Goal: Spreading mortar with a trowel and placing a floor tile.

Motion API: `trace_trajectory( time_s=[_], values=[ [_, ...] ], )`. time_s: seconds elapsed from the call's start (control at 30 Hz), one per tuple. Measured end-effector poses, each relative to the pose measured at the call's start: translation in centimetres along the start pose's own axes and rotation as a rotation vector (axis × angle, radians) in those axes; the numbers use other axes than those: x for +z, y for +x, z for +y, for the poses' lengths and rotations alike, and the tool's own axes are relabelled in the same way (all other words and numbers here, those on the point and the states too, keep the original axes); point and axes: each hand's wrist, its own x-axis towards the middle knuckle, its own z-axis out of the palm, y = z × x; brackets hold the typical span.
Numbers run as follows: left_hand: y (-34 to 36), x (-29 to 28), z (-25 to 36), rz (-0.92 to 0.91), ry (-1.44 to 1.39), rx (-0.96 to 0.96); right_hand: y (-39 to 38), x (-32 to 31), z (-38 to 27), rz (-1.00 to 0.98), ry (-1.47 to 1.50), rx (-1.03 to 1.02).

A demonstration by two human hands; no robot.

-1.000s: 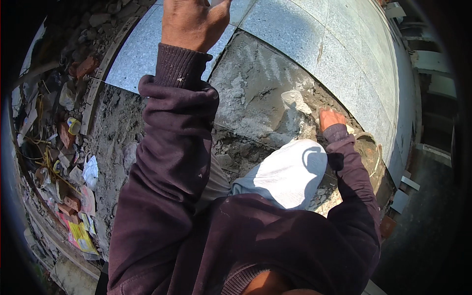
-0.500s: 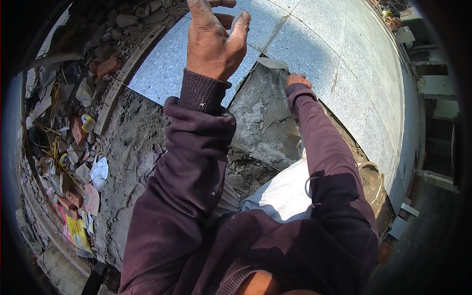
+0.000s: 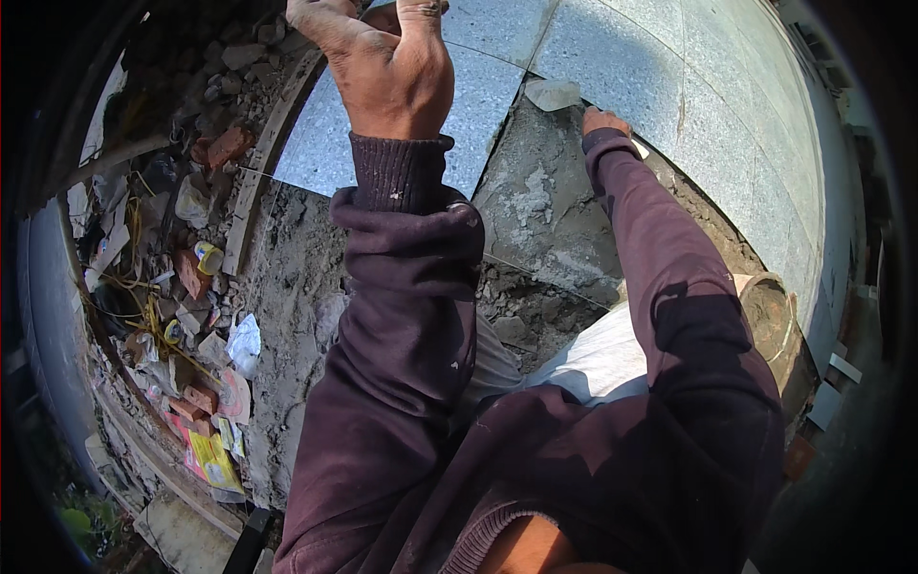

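Note:
My left hand is held above the speckled blue-grey floor tiles, partly cut off by the top edge. It is empty, with the fingers that show spread apart. Farther right, my right hand is closed around the handle of a trowel, mostly hidden in the grip. The trowel's flat pale blade points left, over the far end of a patch of wet grey mortar. Laid tiles border this mortar on its left and far sides.
A wooden batten edges the work area on the left. Beyond it lie rubble, broken bricks and wrappers. A thin string crosses the bed. By my right elbow stands a mortar-stained round container.
The view has shifted, so the scene sits farther right. My left hand has turned and moved left over the tile. The trowel stays in my right hand at the mortar's far end.

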Motion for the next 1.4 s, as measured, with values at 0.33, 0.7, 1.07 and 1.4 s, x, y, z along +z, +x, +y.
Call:
trace_trajectory(
  time_s=[0.33, 0.7, 1.07, 1.4],
  values=[
    [-0.9, -0.5, -2.5, 0.034, -0.118, -0.254, -16.3, 8.1, -1.9, 0.123, 0.094, -0.362],
    [-0.6, -3.8, -1.5, 0.142, 0.019, -0.213, -17.5, -0.4, 3.0, -0.395, 0.156, -0.813],
    [0.9, -6.9, -2.1, 0.248, 0.046, -0.265, -11.6, -2.2, -2.2, -0.634, 0.029, -0.842],
    [1.3, -9.9, -4.1, 0.2, 0.012, -0.331, 4.6, -5.7, 2.8, -0.561, 0.201, -0.39]
  ],
)
